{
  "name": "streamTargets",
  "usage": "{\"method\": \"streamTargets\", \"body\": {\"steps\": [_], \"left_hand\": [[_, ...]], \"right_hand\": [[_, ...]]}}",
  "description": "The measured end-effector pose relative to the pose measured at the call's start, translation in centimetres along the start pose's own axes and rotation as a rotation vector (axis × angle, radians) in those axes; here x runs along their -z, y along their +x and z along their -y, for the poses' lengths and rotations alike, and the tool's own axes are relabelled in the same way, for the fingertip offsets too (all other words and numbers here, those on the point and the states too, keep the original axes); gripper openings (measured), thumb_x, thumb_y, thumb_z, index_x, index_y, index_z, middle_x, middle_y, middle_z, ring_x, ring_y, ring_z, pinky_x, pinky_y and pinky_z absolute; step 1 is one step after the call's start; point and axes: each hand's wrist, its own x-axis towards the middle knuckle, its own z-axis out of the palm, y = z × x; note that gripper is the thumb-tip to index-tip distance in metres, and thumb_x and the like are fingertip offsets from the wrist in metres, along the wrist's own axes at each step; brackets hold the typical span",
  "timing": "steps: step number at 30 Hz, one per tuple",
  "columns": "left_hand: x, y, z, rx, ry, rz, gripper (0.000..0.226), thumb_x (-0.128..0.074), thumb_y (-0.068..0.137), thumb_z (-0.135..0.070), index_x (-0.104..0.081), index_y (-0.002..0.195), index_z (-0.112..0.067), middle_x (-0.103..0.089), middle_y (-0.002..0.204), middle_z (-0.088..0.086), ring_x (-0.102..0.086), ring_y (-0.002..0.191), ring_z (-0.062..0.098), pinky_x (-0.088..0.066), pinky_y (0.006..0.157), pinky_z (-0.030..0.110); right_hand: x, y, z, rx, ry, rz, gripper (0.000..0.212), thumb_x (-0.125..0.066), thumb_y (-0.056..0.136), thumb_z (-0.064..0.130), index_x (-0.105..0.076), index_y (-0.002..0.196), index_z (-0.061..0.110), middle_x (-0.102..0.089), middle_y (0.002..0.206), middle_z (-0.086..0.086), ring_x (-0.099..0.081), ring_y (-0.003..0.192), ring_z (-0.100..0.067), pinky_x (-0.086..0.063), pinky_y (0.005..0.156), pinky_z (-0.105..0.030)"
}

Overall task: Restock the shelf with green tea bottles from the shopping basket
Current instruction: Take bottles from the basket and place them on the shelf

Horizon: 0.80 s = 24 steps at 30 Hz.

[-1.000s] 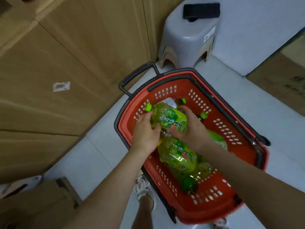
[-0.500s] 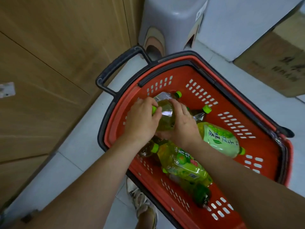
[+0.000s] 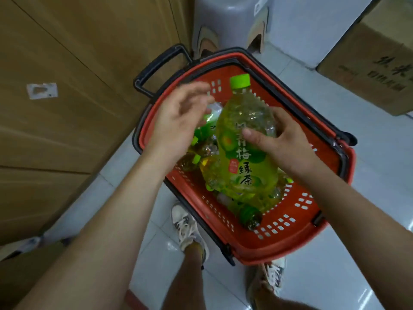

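A large green tea bottle point(image 3: 243, 157) with a green cap stands upright above the red shopping basket point(image 3: 288, 245), held in my right hand point(image 3: 279, 144), which grips its right side. My left hand point(image 3: 178, 121) hovers just left of the bottle with its fingers spread, holding nothing. Below and behind the raised bottle, several more green tea bottles point(image 3: 201, 157) lie on their sides in the basket, partly hidden by my hands and the raised bottle. No shelf is in view.
The basket sits on a pale tiled floor, its black handle point(image 3: 156, 70) towards tall brown cardboard boxes point(image 3: 67, 108) on the left. A grey plastic stool point(image 3: 230, 23) stands behind it, another carton point(image 3: 375, 70) at right. My feet point(image 3: 190, 229) are just below the basket.
My right hand has lifted one bottle out of the pile and turned it upright, cap up. My left hand has let go and opened beside it.
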Motion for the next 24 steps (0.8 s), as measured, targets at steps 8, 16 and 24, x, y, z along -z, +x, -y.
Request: {"method": "streamTargets", "body": {"steps": [8,16,24], "left_hand": [[-6.0,0.8,13.7,0.197,1.472,0.658,0.107,-0.077,0.067,-0.049,-0.016,0.15,-0.021,-0.018,0.158,0.004,-0.02,0.143,0.026,-0.019,0.114,0.055],[-7.8,3.0,13.7,0.34,1.624,0.774,0.117,-0.081,0.054,-0.054,-0.021,0.148,-0.017,-0.016,0.152,0.011,-0.012,0.141,0.034,-0.019,0.112,0.053],[-2.9,-4.6,5.0,0.206,1.433,0.384,0.11,-0.082,0.054,-0.043,-0.023,0.144,-0.018,-0.037,0.136,0.005,-0.038,0.125,0.027,-0.037,0.097,0.041]], "right_hand": [[4.8,-4.3,-5.6,-0.233,0.234,-0.295,0.092,-0.076,0.05,0.071,-0.049,0.125,0.025,-0.067,0.116,0.005,-0.071,0.096,-0.012,-0.06,0.077,-0.037],[4.8,-4.7,-6.9,-0.266,0.212,-0.284,0.086,-0.074,0.05,0.07,-0.047,0.119,0.026,-0.066,0.113,0.004,-0.07,0.096,-0.016,-0.06,0.079,-0.04],[4.8,-6.3,-0.4,-0.212,-0.015,-0.237,0.106,-0.076,0.041,0.078,-0.041,0.127,0.026,-0.061,0.122,0.005,-0.064,0.106,-0.02,-0.056,0.088,-0.042]]}}
